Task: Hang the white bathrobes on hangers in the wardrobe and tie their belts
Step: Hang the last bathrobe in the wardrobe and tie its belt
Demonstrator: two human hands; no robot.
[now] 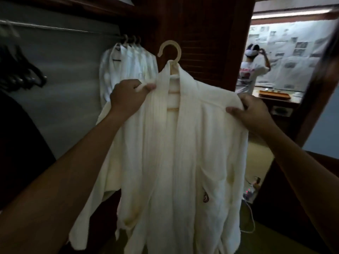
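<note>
Bathrobe (183,153) on hanger (170,46) (bare rail (64,29) leftward)

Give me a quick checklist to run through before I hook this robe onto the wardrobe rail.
1. Robe seated on hanger: ok. The bathrobe has its collar round the neck of the hanger.
2. Both shoulders held: ok. The left hand grips one shoulder and the right hand pinches the other.
3. Hook free: ok. It stands clear above the collar and is not yet on the rail.
4. Room on the rail: ok. There is bare rail left of the hung robes.
5. Belt tied: cannot tell. No knot shows.
</note>
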